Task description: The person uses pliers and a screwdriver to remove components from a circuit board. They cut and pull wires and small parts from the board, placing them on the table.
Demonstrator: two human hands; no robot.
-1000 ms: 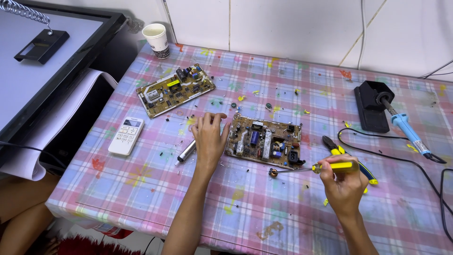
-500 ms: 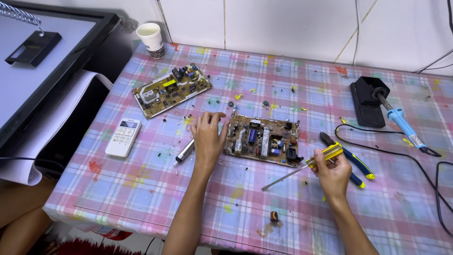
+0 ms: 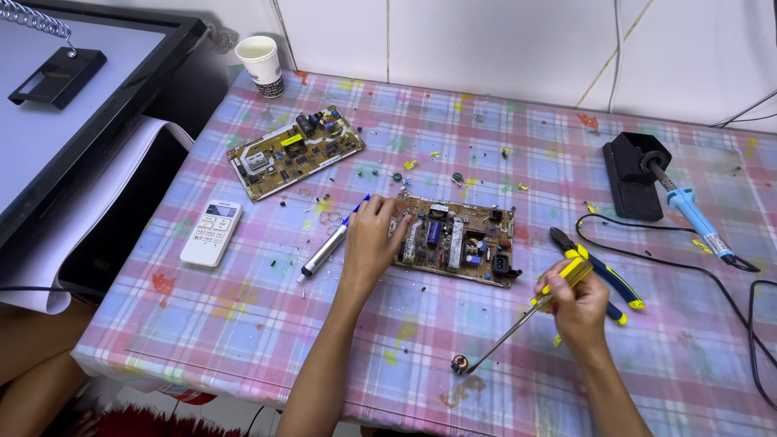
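My left hand (image 3: 372,239) rests on the left end of a brown circuit board (image 3: 457,239) lying on the checked tablecloth (image 3: 243,324), pressing it down. My right hand (image 3: 576,301) grips a yellow-handled screwdriver (image 3: 530,311) held slanting down to the left. Its tip touches a small round part (image 3: 460,365) near the table's front edge. A silver and blue desoldering pump (image 3: 330,243) lies just left of my left hand.
A second circuit board (image 3: 295,151), a white remote (image 3: 211,233) and a paper cup (image 3: 260,65) sit at the left. Blue-and-yellow pliers (image 3: 603,275) lie by my right hand. A soldering iron (image 3: 688,209) in its black stand (image 3: 631,174) and its cable (image 3: 696,271) occupy the right.
My right hand has swung the screwdriver's tip down to the small round part near the front edge. The view has drawn closer. My left hand stays on the board.
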